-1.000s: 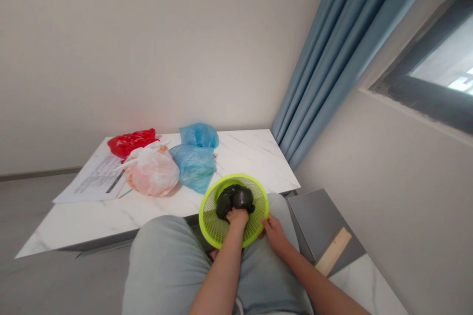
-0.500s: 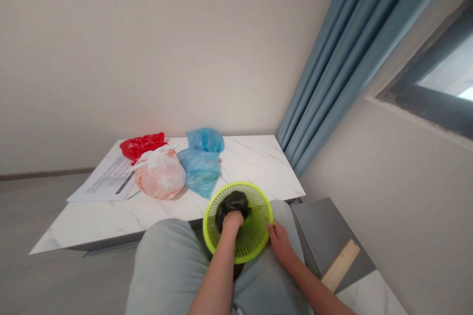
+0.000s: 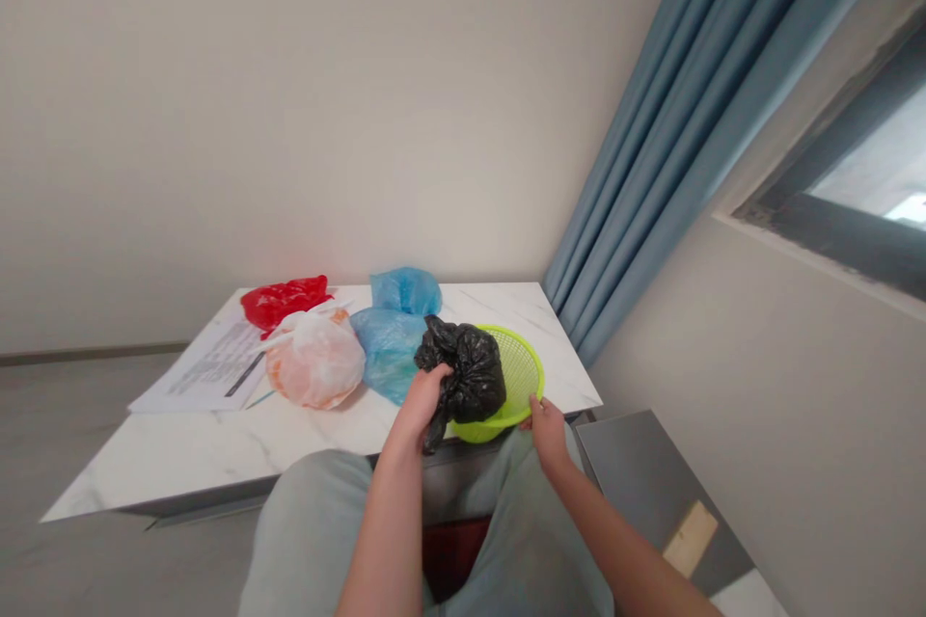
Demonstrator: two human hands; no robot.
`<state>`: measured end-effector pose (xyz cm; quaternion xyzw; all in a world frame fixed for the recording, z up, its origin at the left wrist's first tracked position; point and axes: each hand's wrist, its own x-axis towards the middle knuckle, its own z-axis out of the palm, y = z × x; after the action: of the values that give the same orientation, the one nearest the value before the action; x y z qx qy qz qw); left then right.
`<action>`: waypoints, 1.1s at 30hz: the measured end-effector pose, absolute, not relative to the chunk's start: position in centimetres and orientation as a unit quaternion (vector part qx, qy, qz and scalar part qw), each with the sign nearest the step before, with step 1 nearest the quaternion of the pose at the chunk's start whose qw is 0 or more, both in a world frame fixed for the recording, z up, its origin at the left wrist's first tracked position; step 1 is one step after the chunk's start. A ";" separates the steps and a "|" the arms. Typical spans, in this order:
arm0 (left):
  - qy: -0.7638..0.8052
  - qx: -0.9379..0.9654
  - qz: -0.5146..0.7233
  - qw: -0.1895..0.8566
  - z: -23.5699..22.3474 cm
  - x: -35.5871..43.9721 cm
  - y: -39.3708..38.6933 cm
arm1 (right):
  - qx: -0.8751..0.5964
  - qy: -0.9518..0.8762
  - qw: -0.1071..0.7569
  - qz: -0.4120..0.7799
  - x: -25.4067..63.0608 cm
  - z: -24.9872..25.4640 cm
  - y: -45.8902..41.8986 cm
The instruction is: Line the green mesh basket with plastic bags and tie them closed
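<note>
I'm looking down through the head camera at my left hand (image 3: 418,405) clutching a knotted black plastic bag (image 3: 463,371), which is pressed against the inside of a lime-green mesh basket (image 3: 518,371). My right hand (image 3: 548,431) pinches the basket's rim, and the basket tilts up just past the edge of a white marble table (image 3: 217,463). Beyond it lie two blue plastic bags (image 3: 406,291), a white-and-orange bag (image 3: 314,362), a red bag (image 3: 285,302) and printed papers (image 3: 209,368). A blue curtain (image 3: 687,145) hangs to the right.
</note>
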<state>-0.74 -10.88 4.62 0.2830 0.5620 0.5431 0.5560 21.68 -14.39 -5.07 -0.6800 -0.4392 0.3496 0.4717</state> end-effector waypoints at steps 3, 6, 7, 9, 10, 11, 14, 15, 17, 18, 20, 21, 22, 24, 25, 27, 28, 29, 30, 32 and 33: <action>0.558 0.291 0.529 0.570 6.6 -2.1 -11.9 | -0.703 -0.387 0.457 0.384 22.2 -4.8 -12.4; 0.506 0.275 0.544 0.610 8.3 -3.0 -13.3 | -0.748 -0.367 0.435 0.342 22.5 -3.7 -11.7; 0.489 0.273 0.545 0.624 8.8 -3.1 -13.7 | -0.754 -0.390 0.435 0.302 22.4 -2.8 -12.0; 0.471 0.278 0.545 0.635 9.6 -3.3 -14.5 | -0.725 -0.466 0.453 0.227 21.6 -0.4 -13.4; 0.469 0.285 0.546 0.633 10.0 -3.2 -14.8 | -0.694 -0.504 0.465 0.220 21.0 1.3 -14.4; 0.468 0.297 0.546 0.628 10.3 -3.1 -15.0 | -0.653 -0.546 0.476 0.220 20.3 3.1 -15.5; 0.454 0.357 0.527 0.623 11.1 -2.3 -15.6 | -0.533 -0.664 0.472 0.230 17.7 8.6 -18.8; 0.446 0.380 0.515 0.625 11.4 -1.8 -15.9 | -0.500 -0.699 0.456 0.231 17.0 10.0 -19.6; 0.436 0.424 0.489 0.626 11.8 -1.0 -16.3 | -0.477 -0.738 0.421 0.225 16.1 11.6 -20.4; 0.436 0.442 0.480 0.619 11.8 -0.6 -16.4 | -0.481 -0.744 0.412 0.214 15.9 11.8 -20.5; 0.448 0.472 0.474 0.593 11.7 -0.1 -16.5 | -0.502 -0.746 0.393 0.194 16.1 11.4 -20.4; 0.461 0.481 0.475 0.574 11.5 -0.1 -16.3 | -0.511 -0.747 0.381 0.187 16.3 11.1 -20.2; 0.478 0.486 0.477 0.554 11.2 -0.2 -16.0 | -0.518 -0.749 0.371 0.183 16.7 10.7 -20.1; 0.518 0.486 0.485 0.510 10.6 -0.8 -15.3 | -0.524 -0.747 0.371 0.173 17.5 10.1 -20.0; 0.540 0.480 0.493 0.485 10.3 -1.2 -15.0 | -0.528 -0.740 0.383 0.166 18.0 9.9 -20.1; 0.582 0.458 0.515 0.431 9.7 -2.2 -14.4 | -0.539 -0.717 0.419 0.144 18.8 9.8 -20.3; 0.599 0.445 0.525 0.410 9.5 -2.6 -14.2 | -0.544 -0.704 0.437 0.131 19.2 9.8 -20.5; 0.611 0.430 0.535 0.395 9.4 -2.9 -14.0 | -0.548 -0.693 0.452 0.120 19.6 9.8 -20.6; 0.619 0.418 0.541 0.387 9.3 -3.2 -13.9 | -0.552 -0.682 0.467 0.109 19.9 9.8 -20.7; 0.629 0.399 0.545 0.384 9.3 -3.8 -13.9 | -0.560 -0.658 0.495 0.089 20.5 9.6 -20.8; 0.640 0.392 0.539 0.382 9.4 -4.1 -13.9 | -0.567 -0.646 0.504 0.085 20.8 9.5 -20.8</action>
<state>-4.11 -13.94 9.40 0.3922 0.6398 0.5392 0.3823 20.76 -20.79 9.55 -0.5670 -0.6459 0.0852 0.5040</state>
